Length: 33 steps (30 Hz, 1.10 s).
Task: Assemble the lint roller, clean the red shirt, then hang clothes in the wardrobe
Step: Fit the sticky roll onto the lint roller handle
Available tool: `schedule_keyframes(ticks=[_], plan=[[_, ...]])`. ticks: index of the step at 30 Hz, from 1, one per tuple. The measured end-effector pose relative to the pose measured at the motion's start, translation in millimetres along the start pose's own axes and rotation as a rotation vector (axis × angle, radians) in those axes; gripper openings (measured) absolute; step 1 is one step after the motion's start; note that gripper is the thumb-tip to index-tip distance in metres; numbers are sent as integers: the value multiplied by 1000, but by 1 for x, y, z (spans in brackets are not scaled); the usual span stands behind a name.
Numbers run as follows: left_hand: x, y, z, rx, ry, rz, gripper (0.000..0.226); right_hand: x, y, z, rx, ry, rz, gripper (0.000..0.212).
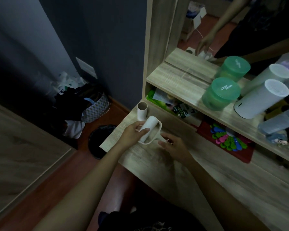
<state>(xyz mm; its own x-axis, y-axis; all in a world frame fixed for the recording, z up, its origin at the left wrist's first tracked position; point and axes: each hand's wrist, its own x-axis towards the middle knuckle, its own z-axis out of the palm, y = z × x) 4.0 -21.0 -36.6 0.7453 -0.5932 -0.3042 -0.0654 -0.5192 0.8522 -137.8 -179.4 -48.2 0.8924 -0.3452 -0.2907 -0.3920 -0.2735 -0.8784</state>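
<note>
A white lint roll (148,127) sits in its cream frame (157,134) over the wooden desk (198,172). My left hand (133,135) is wrapped around the roll, thumb on top. My right hand (173,146) grips the cream handle end just to the right, fingers curled on it. An empty cardboard tube (142,111) stands upright on the desk corner just behind the roll. No red shirt shows in this view.
A shelf above the desk holds a green lidded jar (221,93) and a white cylinder (260,99); a mirror stands behind them. A red tray of coloured clips (230,140) lies under the shelf. On the floor are a black-lined bin (101,140) and a laundry basket (93,105).
</note>
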Motion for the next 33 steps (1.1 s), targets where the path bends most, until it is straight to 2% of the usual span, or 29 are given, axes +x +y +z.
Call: schedule_keyframes(ticks=[5,9,13,19,22,24,27,33], plan=[[-4,4,0,-120,9,10,43,2,-2,-3,-2,-18,-20,38],[-8,2,-1,-169,-4,8,41,8,-21,-3,128,20,14,24],[-10,5,-1,-189,-25,2,43,21,-37,-2,204,52,-15,21],[-9,6,-3,-198,-53,3,48,35,-48,0,-99,117,-114,15],[-9,8,-1,-211,-54,-1,45,39,-50,5,-375,253,-252,15],[-10,13,3,-229,-40,9,40,38,-57,5,-373,292,-241,17],[-15,22,6,-220,-12,48,45,37,-61,4,-301,251,-179,23],[-21,27,9,-169,26,131,40,41,-56,-3,-477,177,-153,26]])
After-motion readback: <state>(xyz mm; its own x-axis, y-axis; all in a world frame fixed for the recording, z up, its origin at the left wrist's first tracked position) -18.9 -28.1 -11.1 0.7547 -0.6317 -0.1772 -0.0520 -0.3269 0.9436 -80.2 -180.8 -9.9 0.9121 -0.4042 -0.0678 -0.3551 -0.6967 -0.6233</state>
